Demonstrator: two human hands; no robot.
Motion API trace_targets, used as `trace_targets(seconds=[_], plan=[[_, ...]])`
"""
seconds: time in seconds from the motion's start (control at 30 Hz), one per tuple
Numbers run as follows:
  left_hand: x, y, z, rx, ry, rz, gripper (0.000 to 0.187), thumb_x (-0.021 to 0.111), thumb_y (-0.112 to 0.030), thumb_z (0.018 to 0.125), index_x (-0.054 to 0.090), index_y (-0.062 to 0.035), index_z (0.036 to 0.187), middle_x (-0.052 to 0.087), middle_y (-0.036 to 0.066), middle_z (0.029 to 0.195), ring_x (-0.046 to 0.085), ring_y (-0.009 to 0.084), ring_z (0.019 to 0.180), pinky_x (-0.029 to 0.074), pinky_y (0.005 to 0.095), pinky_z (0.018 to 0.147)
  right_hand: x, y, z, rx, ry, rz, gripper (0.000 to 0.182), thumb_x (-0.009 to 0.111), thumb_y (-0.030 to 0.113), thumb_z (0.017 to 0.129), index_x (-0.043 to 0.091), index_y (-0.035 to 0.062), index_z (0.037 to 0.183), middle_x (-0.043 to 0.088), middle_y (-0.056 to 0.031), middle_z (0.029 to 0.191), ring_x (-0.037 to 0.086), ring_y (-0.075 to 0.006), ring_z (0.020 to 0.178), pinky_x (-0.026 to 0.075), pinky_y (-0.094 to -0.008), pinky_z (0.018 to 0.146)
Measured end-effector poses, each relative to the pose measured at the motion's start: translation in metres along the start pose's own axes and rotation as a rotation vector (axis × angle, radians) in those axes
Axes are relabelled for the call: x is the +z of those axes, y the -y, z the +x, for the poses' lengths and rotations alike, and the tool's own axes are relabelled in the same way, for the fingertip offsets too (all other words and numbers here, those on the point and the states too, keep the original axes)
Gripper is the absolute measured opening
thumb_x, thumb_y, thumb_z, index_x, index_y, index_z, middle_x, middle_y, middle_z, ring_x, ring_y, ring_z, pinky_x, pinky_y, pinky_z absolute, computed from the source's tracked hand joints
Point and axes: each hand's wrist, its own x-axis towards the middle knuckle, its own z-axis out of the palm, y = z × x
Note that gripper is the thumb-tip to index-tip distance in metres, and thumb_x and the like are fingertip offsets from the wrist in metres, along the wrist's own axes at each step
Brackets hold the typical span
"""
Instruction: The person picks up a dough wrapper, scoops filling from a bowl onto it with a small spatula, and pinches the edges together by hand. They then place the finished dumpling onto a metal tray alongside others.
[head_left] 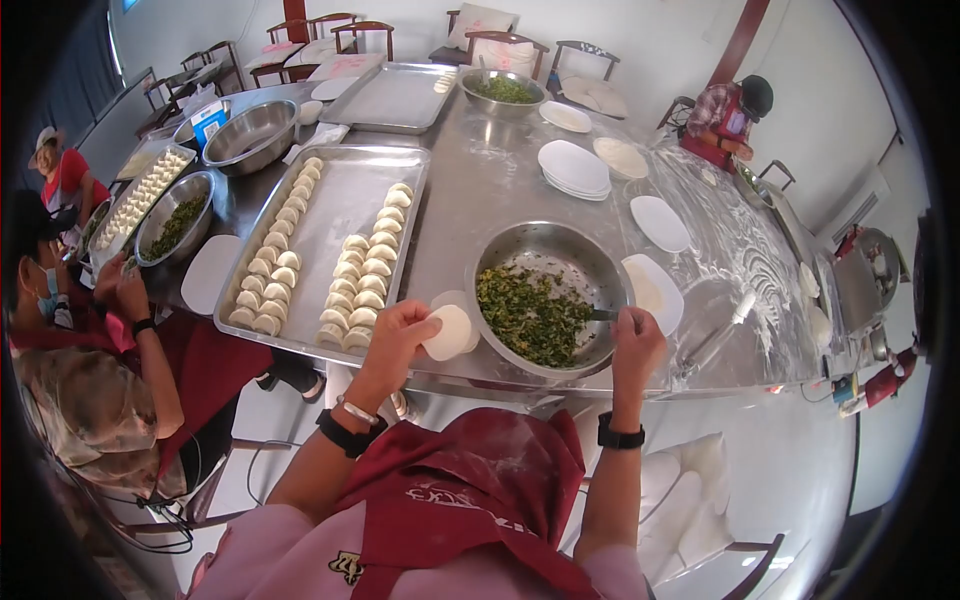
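pinched by its edge in your left hand (402, 333): 1 wrapper (448, 334); in your right hand (638, 343), 1 tool (603, 315).

the wrapper is just beside the bowl (597, 268), the tool across its rim toward the green filling (530, 315); the tool's far end is hard to make out. best keep the left pinch light so the wrapper won't tear, hold it level near the rim, scoop modestly, and keep filling off the edge.
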Motion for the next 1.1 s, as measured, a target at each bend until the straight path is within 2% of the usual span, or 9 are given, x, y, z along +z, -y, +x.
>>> trace_targets(seconds=[0.1, 0.13, 0.3, 0.4, 0.43, 0.53, 0.63, 0.93, 1.1], plan=[[0.002, -0.001, -0.006, -0.109, 0.075, -0.428, 0.010, 0.061, -0.008, 0.092, 0.058, -0.0012, 0.099, 0.066, 0.008, 0.099, 0.069, 0.0215, 0.090, 0.060, 0.0375, 0.077, 0.018, -0.015, 0.011, -0.086, -0.010, -0.147, 0.017, 0.067, 0.013, 0.086, 0.071, -0.0031, 0.089, 0.070, -0.0140, 0.070, 0.068, -0.0210, 0.062, 0.052, -0.0316, 0.060], [0.003, 0.000, -0.005, -0.122, 0.069, -0.444, 0.013, 0.061, -0.007, 0.092, 0.058, 0.0001, 0.103, 0.065, 0.010, 0.103, 0.068, 0.0221, 0.093, 0.060, 0.0384, 0.080, 0.021, -0.017, 0.013, -0.123, -0.003, -0.207, 0.017, 0.067, 0.013, 0.086, 0.071, -0.0031, 0.089, 0.070, -0.0140, 0.070, 0.068, -0.0214, 0.062, 0.052, -0.0318, 0.059], [0.014, 0.011, 0.001, -0.123, 0.086, -0.469, 0.028, 0.057, -0.004, 0.096, 0.055, 0.0053, 0.122, 0.064, 0.015, 0.117, 0.066, 0.0265, 0.108, 0.057, 0.0420, 0.092, 0.052, -0.004, -0.002, 0.067, 0.169, 0.067, 0.014, 0.066, 0.010, 0.087, 0.069, -0.0043, 0.088, 0.068, -0.0111, 0.065, 0.069, -0.0193, 0.058, 0.052, -0.0300, 0.053], [0.018, 0.022, 0.008, -0.161, 0.110, -0.535, 0.035, 0.055, -0.004, 0.097, 0.052, 0.0068, 0.130, 0.063, 0.017, 0.122, 0.065, 0.0286, 0.111, 0.056, 0.0430, 0.095, 0.066, -0.004, -0.009, 0.185, 0.237, 0.188, 0.013, 0.065, 0.006, 0.088, 0.067, -0.0069, 0.086, 0.067, -0.0108, 0.066, 0.069, -0.0184, 0.057, 0.054, -0.0288, 0.050], [0.019, 0.026, 0.009, -0.167, 0.099, -0.548, 0.034, 0.055, -0.004, 0.097, 0.052, 0.0070, 0.129, 0.063, 0.017, 0.122, 0.065, 0.0288, 0.111, 0.056, 0.0430, 0.096, 0.069, -0.005, -0.010, 0.223, 0.254, 0.224, 0.013, 0.064, 0.005, 0.088, 0.067, -0.0079, 0.085, 0.066, -0.0110, 0.067, 0.069, -0.0184, 0.057, 0.054, -0.0284, 0.050], [0.021, 0.030, 0.010, -0.180, 0.085, -0.584, 0.034, 0.056, -0.005, 0.097, 0.053, 0.0074, 0.128, 0.063, 0.017, 0.122, 0.065, 0.0292, 0.111, 0.056, 0.0434, 0.096, 0.072, -0.004, -0.010, 0.388, 0.292, 0.401, 0.017, 0.063, 0.003, 0.090, 0.062, -0.0122, 0.098, 0.065, -0.0162, 0.079, 0.070, -0.0262, 0.062, 0.063, -0.0322, 0.057], [0.023, 0.028, 0.010, -0.189, 0.094, -0.606, 0.035, 0.058, -0.007, 0.097, 0.052, 0.0073, 0.128, 0.063, 0.017, 0.121, 0.066, 0.0294, 0.110, 0.056, 0.0441, 0.096, 0.069, 0.004, -0.011, 0.549, 0.283, 0.505, 0.019, 0.061, 0.002, 0.091, 0.058, -0.0132, 0.102, 0.063, -0.0167, 0.080, 0.069, -0.0271, 0.064, 0.063, -0.0326, 0.057], [0.021, 0.014, 0.013, -0.187, 0.088, -0.657, 0.036, 0.057, -0.007, 0.097, 0.048, 0.0060, 0.130, 0.060, 0.017, 0.125, 0.064, 0.0299, 0.113, 0.054, 0.0461, 0.098, 0.063, 0.002, -0.010, 0.700, 0.327, 0.696, 0.022, 0.061, 0.001, 0.089, 0.055, -0.0154, 0.103, 0.062, -0.0214, 0.091, 0.068, -0.0311, 0.075, 0.064, -0.0354, 0.065], [0.016, 0.015, 0.019, -0.131, 0.090, -0.762, 0.036, 0.055, -0.009, 0.098, 0.047, 0.0058, 0.130, 0.059, 0.017, 0.127, 0.060, 0.0310, 0.119, 0.050, 0.0484, 0.103, 0.063, -0.002, -0.008, 0.749, 0.319, 0.759, 0.018, 0.055, -0.002, 0.092, 0.057, -0.0141, 0.104, 0.063, -0.0200, 0.088, 0.069, -0.0313, 0.075, 0.064, -0.0347, 0.063]])
